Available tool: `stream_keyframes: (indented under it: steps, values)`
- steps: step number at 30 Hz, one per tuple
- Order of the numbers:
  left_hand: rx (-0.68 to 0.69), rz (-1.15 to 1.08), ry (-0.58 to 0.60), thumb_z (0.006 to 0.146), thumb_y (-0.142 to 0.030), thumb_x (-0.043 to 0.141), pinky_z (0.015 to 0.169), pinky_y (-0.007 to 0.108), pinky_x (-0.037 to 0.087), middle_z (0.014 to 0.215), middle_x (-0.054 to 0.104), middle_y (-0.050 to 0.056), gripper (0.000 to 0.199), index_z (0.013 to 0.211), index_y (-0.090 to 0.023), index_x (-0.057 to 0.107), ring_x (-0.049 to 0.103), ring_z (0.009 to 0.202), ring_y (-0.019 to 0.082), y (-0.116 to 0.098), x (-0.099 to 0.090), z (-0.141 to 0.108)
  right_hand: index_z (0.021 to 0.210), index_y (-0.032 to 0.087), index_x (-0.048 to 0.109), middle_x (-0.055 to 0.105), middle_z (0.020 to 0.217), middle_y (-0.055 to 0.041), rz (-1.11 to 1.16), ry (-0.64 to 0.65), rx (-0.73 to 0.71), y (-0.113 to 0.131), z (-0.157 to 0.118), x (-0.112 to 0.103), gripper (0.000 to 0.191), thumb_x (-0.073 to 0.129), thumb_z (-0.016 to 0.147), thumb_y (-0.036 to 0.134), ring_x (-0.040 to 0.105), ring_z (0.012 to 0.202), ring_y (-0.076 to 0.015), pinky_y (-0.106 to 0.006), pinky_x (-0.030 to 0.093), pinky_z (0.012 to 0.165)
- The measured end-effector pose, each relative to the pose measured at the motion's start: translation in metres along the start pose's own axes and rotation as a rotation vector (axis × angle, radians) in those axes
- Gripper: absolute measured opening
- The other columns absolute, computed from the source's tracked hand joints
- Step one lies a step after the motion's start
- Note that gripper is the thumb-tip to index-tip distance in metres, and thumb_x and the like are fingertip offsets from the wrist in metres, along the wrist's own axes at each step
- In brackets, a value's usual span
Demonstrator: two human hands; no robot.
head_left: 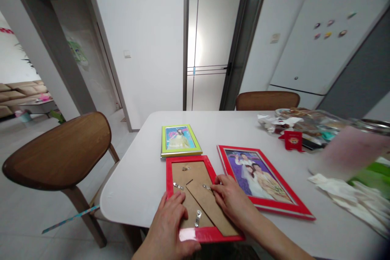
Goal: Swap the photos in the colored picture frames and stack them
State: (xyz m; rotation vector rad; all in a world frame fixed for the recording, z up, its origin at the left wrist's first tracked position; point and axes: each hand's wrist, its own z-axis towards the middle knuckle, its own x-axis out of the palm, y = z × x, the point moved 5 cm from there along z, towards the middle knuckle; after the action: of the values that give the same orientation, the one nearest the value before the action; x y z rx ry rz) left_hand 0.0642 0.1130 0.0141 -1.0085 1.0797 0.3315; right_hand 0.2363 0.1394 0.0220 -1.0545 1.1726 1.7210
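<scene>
A red frame (199, 234) lies face down at the table's near edge, its brown backing board showing with several metal clips and a stand flap. My left hand (170, 223) rests over its lower left corner, thumb on the near rail and fingers on the left side, gripping the edge. My right hand (231, 199) is on the right side, fingertips pinched at the metal clip (206, 187) there. Behind it lies a yellow-green frame (179, 140) with a photo of a person in a gown. To the right is a larger red frame (262, 178) with a wedding photo.
The white table (131, 178) holds a red card box (293, 141), plastic bags, a blurred pinkish container (344, 152) and white cloth (353, 199) on the right. Wooden chairs stand at the left (61, 154) and far side (268, 100).
</scene>
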Motion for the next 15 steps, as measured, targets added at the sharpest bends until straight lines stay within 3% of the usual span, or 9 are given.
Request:
stream_keyframes:
  steps: [7,12,15]
  values:
    - [-0.014,-0.017,-0.015,0.047,-0.033,0.072,0.097,0.051,0.019,0.125,0.043,0.017,0.041,0.08,-0.018,0.052,0.035,0.117,0.03,0.001,0.0,0.0,0.087,0.016,0.061,0.051,0.09,-0.0083,0.073,-0.01,-0.052,0.0,-0.011,-0.002,0.028,0.035,0.079,0.016,0.05,0.084,-0.0165,-0.029,0.042,0.075]
    - [0.004,-0.04,-0.036,0.046,-0.036,0.073,0.098,0.05,0.018,0.124,0.044,0.016,0.044,0.08,-0.018,0.051,0.036,0.117,0.029,0.001,0.0,-0.001,0.092,0.016,0.06,0.052,0.097,-0.0105,0.07,-0.107,-0.077,0.001,-0.021,-0.008,0.027,0.037,0.079,0.023,0.048,0.089,-0.0198,-0.034,0.04,0.08]
    - [0.004,-0.024,-0.038,0.047,-0.037,0.073,0.098,0.051,0.017,0.124,0.044,0.016,0.044,0.081,-0.018,0.051,0.035,0.117,0.029,0.001,0.001,-0.002,0.097,0.017,0.059,0.052,0.097,-0.0106,0.055,-0.088,-0.073,0.001,-0.02,-0.006,0.028,0.038,0.078,0.023,0.048,0.089,-0.0206,-0.035,0.04,0.079]
